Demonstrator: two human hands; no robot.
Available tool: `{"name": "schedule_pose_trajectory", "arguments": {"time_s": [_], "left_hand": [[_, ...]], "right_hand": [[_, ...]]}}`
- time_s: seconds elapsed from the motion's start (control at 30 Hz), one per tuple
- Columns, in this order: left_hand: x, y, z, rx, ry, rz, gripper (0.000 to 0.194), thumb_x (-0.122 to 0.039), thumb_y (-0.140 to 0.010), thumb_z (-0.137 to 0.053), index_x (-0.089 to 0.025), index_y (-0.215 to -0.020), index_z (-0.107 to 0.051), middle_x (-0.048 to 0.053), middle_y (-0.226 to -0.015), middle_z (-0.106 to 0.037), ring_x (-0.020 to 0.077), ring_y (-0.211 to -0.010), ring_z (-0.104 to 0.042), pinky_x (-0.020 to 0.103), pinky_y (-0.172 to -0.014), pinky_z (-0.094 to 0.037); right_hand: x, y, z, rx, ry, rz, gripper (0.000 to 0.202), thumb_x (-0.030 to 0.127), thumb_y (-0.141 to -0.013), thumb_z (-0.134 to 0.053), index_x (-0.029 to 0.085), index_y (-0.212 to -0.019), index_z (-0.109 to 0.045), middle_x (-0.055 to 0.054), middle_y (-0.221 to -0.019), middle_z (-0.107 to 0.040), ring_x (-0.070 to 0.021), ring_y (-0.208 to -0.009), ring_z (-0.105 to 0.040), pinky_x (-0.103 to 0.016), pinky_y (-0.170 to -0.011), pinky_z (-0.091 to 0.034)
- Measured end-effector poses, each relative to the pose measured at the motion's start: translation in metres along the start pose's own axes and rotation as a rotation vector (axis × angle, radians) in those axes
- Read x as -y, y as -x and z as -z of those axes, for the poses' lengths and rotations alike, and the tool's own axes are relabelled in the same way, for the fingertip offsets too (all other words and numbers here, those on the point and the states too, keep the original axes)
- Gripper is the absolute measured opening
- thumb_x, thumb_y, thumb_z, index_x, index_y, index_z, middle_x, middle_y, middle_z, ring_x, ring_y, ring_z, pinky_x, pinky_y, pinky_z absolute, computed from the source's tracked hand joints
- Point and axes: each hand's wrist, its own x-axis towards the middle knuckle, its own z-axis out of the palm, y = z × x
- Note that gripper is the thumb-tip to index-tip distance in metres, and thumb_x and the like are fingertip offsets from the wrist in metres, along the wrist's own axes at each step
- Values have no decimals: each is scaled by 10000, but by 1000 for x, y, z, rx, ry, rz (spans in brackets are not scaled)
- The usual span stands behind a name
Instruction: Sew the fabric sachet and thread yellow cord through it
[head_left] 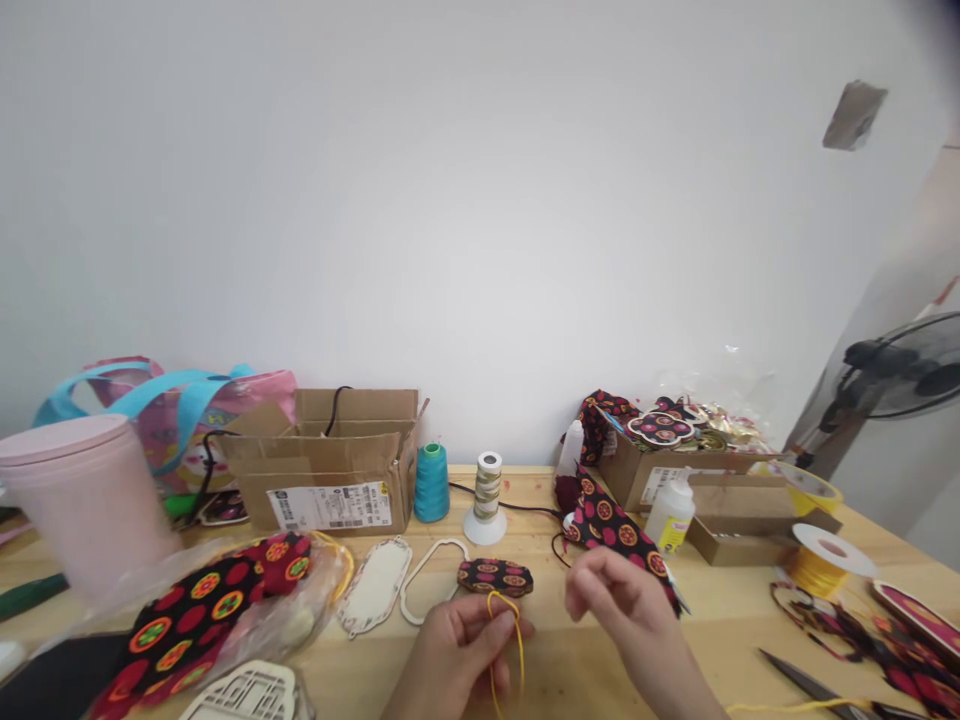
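My left hand (469,645) is closed in a pinch on a thin yellow cord (520,650). The cord makes a small loop over the fingertips, and its ends hang down below. Just beyond these fingers is a small oblong piece covered in dark patterned fabric (495,577); whether the fingers also grip it I cannot tell. My right hand (619,600) is raised to the right, apart from the left one, its fingers curled together. Anything between those fingertips is hidden. Behind the right hand lies patterned cloth (611,520) in red, orange and black.
A teal thread cone (431,485) and a thread spool (488,490) stand behind the hands. Cardboard boxes (330,465) flank them. Left are a pink canister (86,500) and bagged cloth (217,600); right, a glue bottle (670,515), yellow cord spool (821,560) and scissors (806,682).
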Motion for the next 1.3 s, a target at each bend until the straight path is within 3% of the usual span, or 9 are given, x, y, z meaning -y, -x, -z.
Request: {"name": "schedule_pose_trajectory", "arguments": {"time_s": [0.13,0.27,0.43,0.6,0.77,0.97,1.07,1.2,1.3], "left_hand": [[-2,1,-3,29,-58,-61,300,-426,-647,-628,-125,-652,-624,-54,-437,-504,45,-365,-391,167,-405,-262],[-2,1,-5,23,-127,-73,347,-448,-648,-611,-107,-711,-630,-55,-418,-485,60,-370,-402,177,-413,-266],[-6,5,-5,36,-224,-105,380,-466,-707,-528,-103,-734,-635,-44,-400,-486,80,-387,-421,188,-443,-290],[-6,7,-5,20,-232,-106,332,-414,-709,-551,-107,-804,-632,-55,-403,-483,89,-396,-442,199,-457,-328],[-1,5,-2,-34,-95,-92,348,-429,-647,-617,-106,-777,-633,-33,-425,-550,92,-394,-484,208,-450,-371],[-12,7,-5,-172,193,-41,320,-354,-473,-764,-130,-680,-664,23,-660,-686,92,-463,-579,181,-427,-431],[-19,10,-6,-227,313,27,279,-273,-479,-780,-127,-692,-674,27,-669,-702,82,-478,-595,151,-428,-449],[-23,13,-4,-216,421,96,208,-144,-522,-761,-113,-711,-679,35,-722,-704,61,-484,-592,115,-420,-466],[-23,13,-2,-255,518,220,134,-2,-590,-682,-94,-687,-672,36,-644,-690,61,-488,-608,97,-449,-487]], "right_hand": [[-14,7,-22,179,158,-39,217,365,-731,-562,152,-744,-600,-5,-598,-571,-127,-555,-496,-215,-504,-368],[-24,8,-35,171,191,-91,216,344,-721,-583,136,-753,-632,-9,-588,-588,-115,-519,-486,-202,-471,-361],[-17,6,-32,264,104,-54,230,314,-779,-516,165,-773,-690,-16,-666,-662,-161,-646,-571,-212,-563,-416],[-20,6,-26,189,319,2,254,311,-781,-496,185,-701,-701,1,-598,-656,-147,-551,-549,-203,-477,-378],[-22,4,-20,126,480,28,205,236,-765,-496,190,-691,-681,-6,-586,-641,-134,-532,-525,-204,-468,-351],[-13,1,-15,22,489,72,237,284,-788,-466,158,-635,-597,-9,-560,-569,-122,-507,-471,-211,-463,-346],[-14,1,-14,13,481,85,241,310,-810,-447,167,-660,-572,-5,-580,-559,-125,-532,-472,-211,-479,-350],[-17,2,-15,14,455,71,235,323,-813,-439,173,-666,-545,3,-572,-533,-127,-536,-471,-211,-471,-347],[-15,2,-15,-7,412,61,254,351,-814,-428,180,-651,-521,15,-552,-495,-123,-514,-451,-212,-454,-337]]}}
